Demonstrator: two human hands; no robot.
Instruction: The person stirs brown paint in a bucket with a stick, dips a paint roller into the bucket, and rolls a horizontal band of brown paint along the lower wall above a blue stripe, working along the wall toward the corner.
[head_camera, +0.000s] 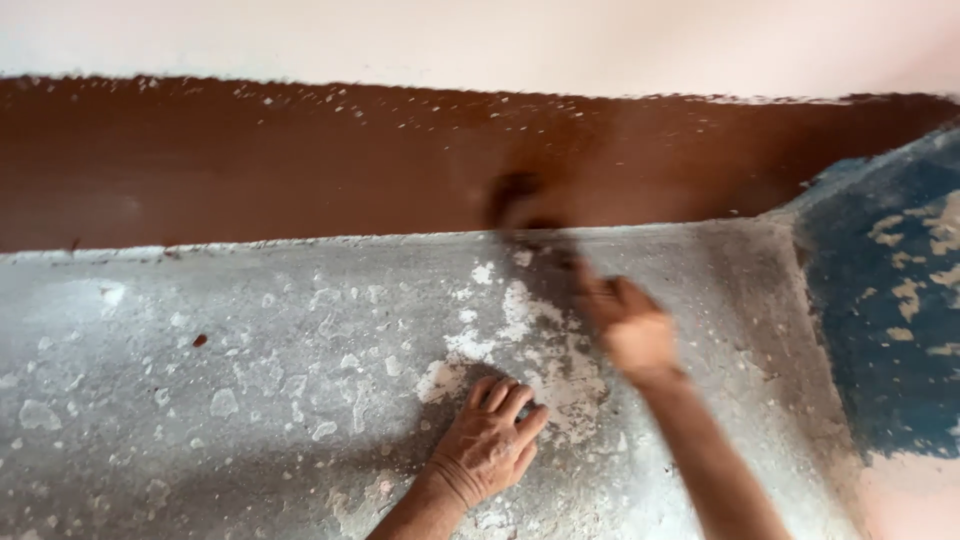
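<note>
With the left hand (487, 442) flat, open on the floor (200, 400), the blurred right hand (630, 325), gripping a brush (520, 205), risks smearing brown paint.

A brown wall band (250, 165) runs across the upper frame, a pale wall (480, 40) above it. A blue patch (890, 300) shows at right.

Right hand (630, 325) and its dark tool (520, 205) (unidentifiable) are motion-blurred.

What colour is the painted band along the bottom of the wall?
The painted band is reddish brown, seen in the head view.
</note>
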